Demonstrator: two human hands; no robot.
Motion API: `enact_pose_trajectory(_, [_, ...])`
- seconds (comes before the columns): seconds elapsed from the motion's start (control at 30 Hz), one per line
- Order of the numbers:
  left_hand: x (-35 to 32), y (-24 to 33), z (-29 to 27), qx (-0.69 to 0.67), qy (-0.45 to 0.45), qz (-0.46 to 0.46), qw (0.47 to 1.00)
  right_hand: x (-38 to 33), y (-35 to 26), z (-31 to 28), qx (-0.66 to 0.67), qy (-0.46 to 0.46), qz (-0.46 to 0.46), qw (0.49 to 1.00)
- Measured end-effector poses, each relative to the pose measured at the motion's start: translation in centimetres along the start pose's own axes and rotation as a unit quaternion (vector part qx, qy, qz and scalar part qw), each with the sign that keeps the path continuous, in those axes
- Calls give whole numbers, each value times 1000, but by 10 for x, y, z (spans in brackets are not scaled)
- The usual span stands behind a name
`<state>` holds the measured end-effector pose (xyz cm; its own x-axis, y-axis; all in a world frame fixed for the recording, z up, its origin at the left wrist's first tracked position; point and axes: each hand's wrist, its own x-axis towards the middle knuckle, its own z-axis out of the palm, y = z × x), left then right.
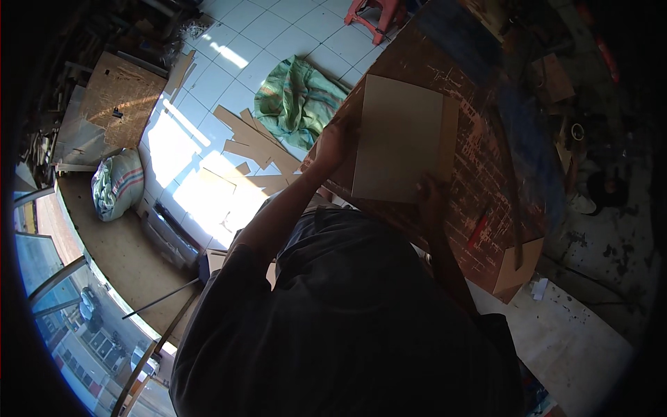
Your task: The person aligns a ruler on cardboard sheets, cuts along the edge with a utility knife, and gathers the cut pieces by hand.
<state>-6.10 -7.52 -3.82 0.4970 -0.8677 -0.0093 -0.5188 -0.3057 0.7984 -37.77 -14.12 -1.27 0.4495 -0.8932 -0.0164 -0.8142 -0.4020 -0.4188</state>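
A flat, stiff grey rectangular sheet lies at the left side of a worn brown wooden tabletop. Along its right side shows a strip of a brown board, apparently beneath it. My left hand is at the sheet's left edge, by the table's rim; its fingers are in shadow and partly hidden. At the sheet's lower right corner, my right hand grips the edge with fingertips over the top face. A thin red thing lies on the tabletop to the right of that hand.
Left of the table, a green woven sack and cardboard offcuts lie on the tiled floor. A red stool stands beyond. A long dark strip crosses the tabletop's right side. A filled white sack rests farther left.
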Motion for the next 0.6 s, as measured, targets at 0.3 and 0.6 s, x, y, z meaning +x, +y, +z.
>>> enact_pose_trajectory(0.3, [12, 38, 29, 59, 122, -42, 990, -2, -6, -7, 28, -10, 29, 999])
enact_pose_trajectory(0.6, [15, 37, 25, 105, 92, -64, 988, -1, -8, -4, 33, -25, 47, 998])
